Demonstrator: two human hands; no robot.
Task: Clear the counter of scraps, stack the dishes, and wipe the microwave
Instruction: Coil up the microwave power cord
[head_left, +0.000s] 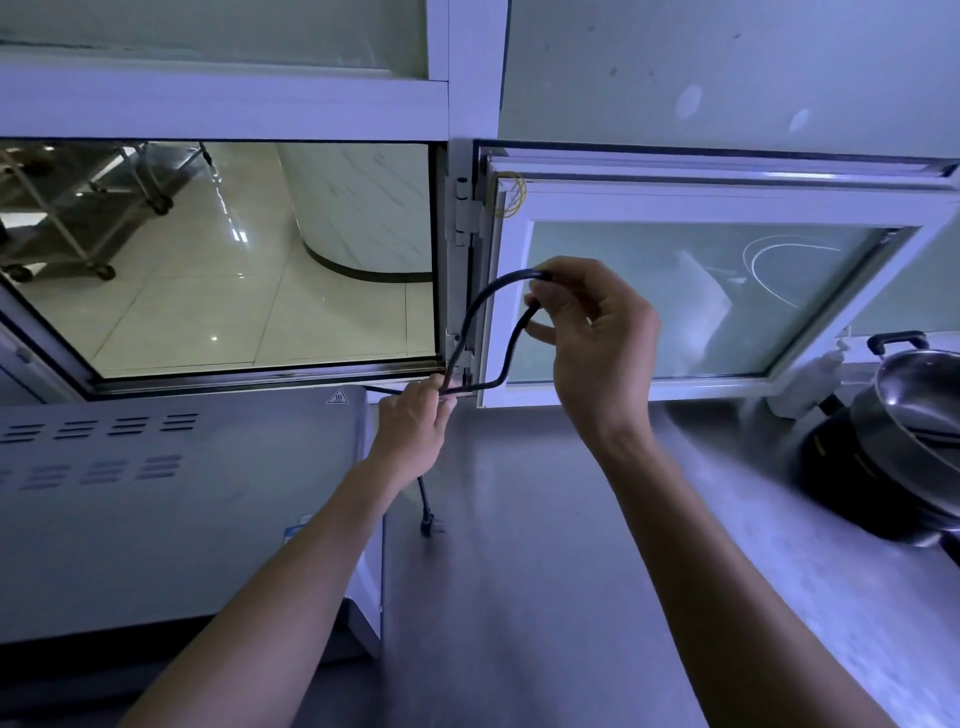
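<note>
The grey microwave (156, 499) stands at the left on the steel counter (545, 545), its vented top facing me. Its black power cord (475, 317) rises in a loop between my hands. My left hand (410, 431) pinches the cord low, beside the microwave's back right corner. My right hand (592, 332) holds the loop's top end higher up, in front of the window pane. The cord's plug (428, 522) dangles below my left wrist, just above the counter.
An open serving window (223, 260) behind the microwave looks onto a tiled floor and a wheeled cart. Its white-framed pane (701, 291) swings inward over the counter. At the right edge a steel pot (914, 410) sits on a black cooker (852, 483).
</note>
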